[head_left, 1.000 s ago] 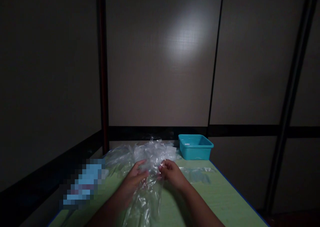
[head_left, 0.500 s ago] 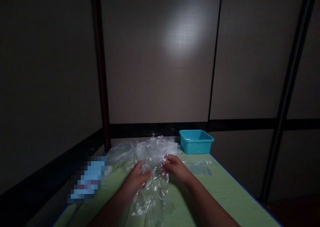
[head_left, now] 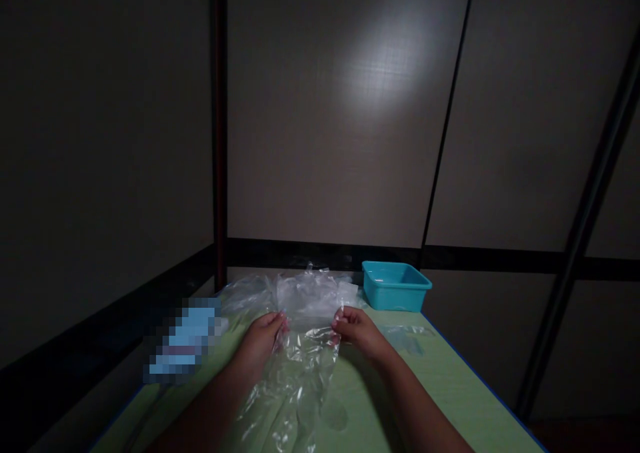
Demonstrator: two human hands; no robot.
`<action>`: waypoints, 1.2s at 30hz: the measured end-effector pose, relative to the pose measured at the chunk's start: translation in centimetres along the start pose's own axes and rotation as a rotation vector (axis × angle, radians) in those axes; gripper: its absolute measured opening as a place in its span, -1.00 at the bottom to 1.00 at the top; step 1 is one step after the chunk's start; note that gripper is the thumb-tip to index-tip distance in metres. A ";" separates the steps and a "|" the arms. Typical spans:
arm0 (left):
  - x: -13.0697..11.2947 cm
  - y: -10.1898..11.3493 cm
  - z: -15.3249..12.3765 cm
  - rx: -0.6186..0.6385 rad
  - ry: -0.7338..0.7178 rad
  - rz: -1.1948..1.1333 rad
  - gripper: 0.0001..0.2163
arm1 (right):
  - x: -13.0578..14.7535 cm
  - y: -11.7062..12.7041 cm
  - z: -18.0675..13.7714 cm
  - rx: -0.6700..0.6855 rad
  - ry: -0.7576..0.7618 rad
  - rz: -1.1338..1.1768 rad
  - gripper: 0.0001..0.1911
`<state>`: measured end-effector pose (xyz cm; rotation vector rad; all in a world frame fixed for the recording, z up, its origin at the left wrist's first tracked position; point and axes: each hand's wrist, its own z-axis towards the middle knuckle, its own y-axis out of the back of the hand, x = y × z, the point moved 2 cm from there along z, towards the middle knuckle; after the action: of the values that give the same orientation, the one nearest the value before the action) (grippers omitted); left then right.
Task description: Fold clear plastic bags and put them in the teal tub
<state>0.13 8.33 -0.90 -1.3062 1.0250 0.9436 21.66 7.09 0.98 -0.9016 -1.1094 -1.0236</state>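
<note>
On my feed, I see the green surface [head_left: 450, 393] (blue-edged) carrying a turquoise basin [head_left: 397, 298], heaped clear plastic [head_left: 247, 294] and flat clear plastic [head_left: 407, 341].

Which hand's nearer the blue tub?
Right. The right hand is just in front and left of the tub; the left hand is farther left, across the clear plastic.

1. Dim overall; left wall [head_left: 105, 120] and lower right corner near black.
2. Soft, pale glare high on middle panel [head_left: 325, 140], fading outward.
3. Small white glints along creases of plastic film [head_left: 300, 380].
4. Dark shadow on table [head_left: 460, 400], just left of right forearm [head_left: 413, 396].
5. Blue item [head_left: 187, 336] pixelated into blocks; detail unreadable.
</note>
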 end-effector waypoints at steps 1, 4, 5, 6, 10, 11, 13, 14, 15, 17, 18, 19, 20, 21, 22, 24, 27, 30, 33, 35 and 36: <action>0.0 0.0 0.0 0.006 -0.001 -0.018 -0.73 | -0.1 0.2 0.1 -0.024 0.007 -0.008 -0.64; -0.1 -0.3 -0.1 0.051 0.006 -0.078 -0.73 | -0.3 0.7 0.3 -0.111 0.030 -0.029 -0.62; -0.2 -0.4 -0.2 0.069 0.010 -0.096 -0.73 | -0.5 0.7 0.3 -0.144 0.039 -0.035 -0.61; -0.2 -0.5 -0.3 0.086 0.017 -0.112 -0.73 | -0.6 0.8 0.4 -0.179 0.047 -0.040 -0.60; -0.3 -1.1 -0.9 0.175 0.087 -0.143 -0.72 | -1.0 1.2 0.9 -0.368 0.105 -0.074 -0.58; -0.3 -1.2 -1.1 0.212 0.119 -0.146 -0.72 | -1.0 1.4 1.0 -0.421 0.124 -0.090 -0.59; 0.0 -1.6 -1.6 0.290 0.178 -0.146 -0.71 | -1.1 1.9 1.1 -0.507 0.157 -0.127 -0.61; 0.2 -1.7 -1.8 0.326 0.202 -0.141 -0.71 | -1.1 2.0 1.1 -0.533 0.168 -0.146 -0.63; 0.4 -1.8 -2.0 0.353 0.219 -0.134 -0.71 | -1.2 2.1 1.1 -0.548 0.174 -0.162 -0.65; 0.7 -1.9 -2.1 0.369 0.246 -0.102 -0.70 | -1.3 2.1 1.1 -0.544 0.175 -0.186 -0.68; 0.8 -1.9 -2.2 0.364 0.252 -0.079 -0.68 | -1.4 2.0 1.1 -0.528 0.171 -0.195 -0.69; 1.0 -1.9 -2.1 0.350 0.252 -0.054 -0.67 | -1.6 1.8 1.1 -0.506 0.167 -0.203 -0.70; 1.0 -1.8 -2.0 0.331 0.243 -0.027 -0.66 | -1.7 1.5 1.1 -0.482 0.164 -0.211 -0.72; 1.1 -1.7 -1.9 0.310 0.227 -0.001 -0.65 | -1.8 1.3 1.1 -0.457 0.162 -0.217 -0.73; 1.2 -1.6 -1.7 0.291 0.209 0.025 -0.65 | -2.0 1.1 1.2 -0.436 0.162 -0.223 -0.74; 1.2 -1.3 -1.2 0.238 0.158 0.071 -0.65 | -2.2 0.9 1.3 -0.407 0.163 -0.232 -0.77; 1.1 -0.6 -0.4 0.131 0.076 0.119 -0.67 | -2.5 1.0 1.4 -0.380 0.150 -0.241 -0.81; 1.0 0.0 0.3 0.051 0.013 0.135 -0.69 | -2.5 1.1 1.3 -0.346 0.118 -0.249 -0.81; 0.7 0.5 0.6 -0.007 -0.056 0.170 -0.68 | -2.2 0.7 1.0 -0.289 0.079 -0.253 -0.77; 0.5 0.6 0.7 -0.031 -0.096 0.205 -0.69 | -2.0 0.3 0.7 -0.243 0.063 -0.260 -0.74; 0.5 0.7 0.8 -0.037 -0.113 0.223 -0.69 | -1.9 0.1 0.5 -0.222 0.060 -0.264 -0.72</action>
<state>-0.36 9.15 -1.58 -1.1705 1.0840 1.1966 21.36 7.98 -0.77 -0.9086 -1.0974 -1.4044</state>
